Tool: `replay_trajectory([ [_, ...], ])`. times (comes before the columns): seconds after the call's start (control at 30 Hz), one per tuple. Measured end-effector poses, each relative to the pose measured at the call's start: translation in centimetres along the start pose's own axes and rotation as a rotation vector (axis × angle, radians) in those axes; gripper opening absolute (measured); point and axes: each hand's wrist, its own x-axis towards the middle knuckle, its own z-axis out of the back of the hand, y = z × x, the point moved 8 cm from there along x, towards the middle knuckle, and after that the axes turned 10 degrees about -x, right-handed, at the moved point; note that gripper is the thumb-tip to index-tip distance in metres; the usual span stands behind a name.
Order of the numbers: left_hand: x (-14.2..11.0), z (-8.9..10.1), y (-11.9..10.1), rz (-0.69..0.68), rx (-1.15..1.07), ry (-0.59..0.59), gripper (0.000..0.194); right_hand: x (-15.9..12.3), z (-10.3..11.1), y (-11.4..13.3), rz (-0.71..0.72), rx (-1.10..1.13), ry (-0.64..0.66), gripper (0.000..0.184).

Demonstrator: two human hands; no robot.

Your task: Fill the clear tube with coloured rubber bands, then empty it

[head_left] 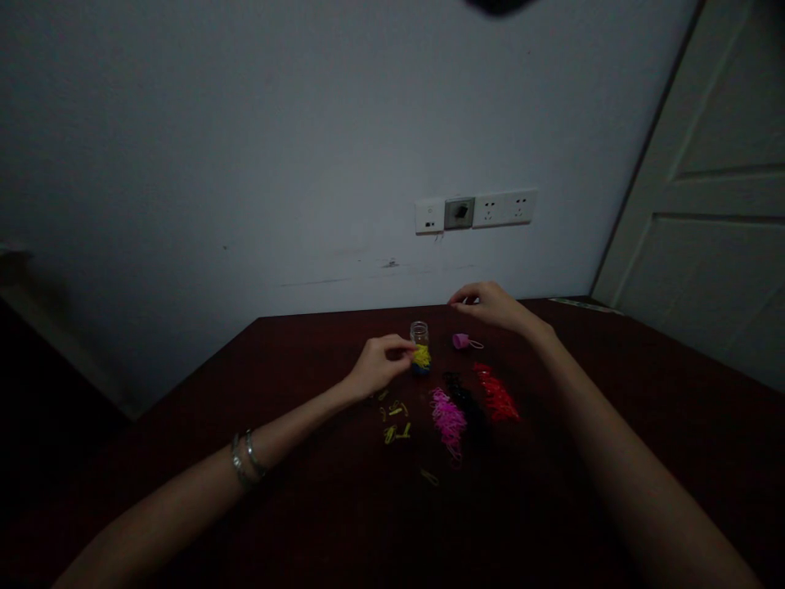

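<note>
A small clear glass jar (419, 334) stands upright on the dark table, its mouth uncovered. Yellow rubber bands (422, 357) fill its middle over a blue layer at the bottom. My left hand (383, 362) is closed at the jar's left side, thumb and fingers against the glass. Beyond and to the right of the jar, my right hand (482, 303) is raised, fingertips drawn together; anything between them is too small to make out. Below it lies a pink cap with a loop (461, 341). Loose yellow bands (397, 432) lie near my left wrist.
Pink rubber bands (449, 419), black rubber bands (469, 407) and red rubber bands (495, 394) lie in piles in front of the jar. A single band (429, 477) lies nearer me. Behind the table (319, 335) is a wall with sockets (503, 209); a door (717, 213) stands right.
</note>
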Motion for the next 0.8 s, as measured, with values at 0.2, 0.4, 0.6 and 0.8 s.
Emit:
replay_trajectory([
  [0.2,5.3,3.2,2.5,0.136,-0.267,-0.267,0.023,0.0,0.0,0.0,0.016,-0.004,0.001,0.023],
  [0.4,6.8,1.4,4.6,0.167,-0.391,-0.266,0.023,0.0,0.0,-0.3,0.005,0.000,0.006,0.023],
  [0.6,7.1,0.0,5.5,0.162,-0.460,-0.216,0.030,0.0,-0.2,-0.4,0.011,0.015,0.013,0.023],
  [0.8,7.0,-0.1,6.3,0.176,-0.471,-0.209,0.031,0.0,-0.3,-0.6,0.003,0.006,0.025,0.023],
])
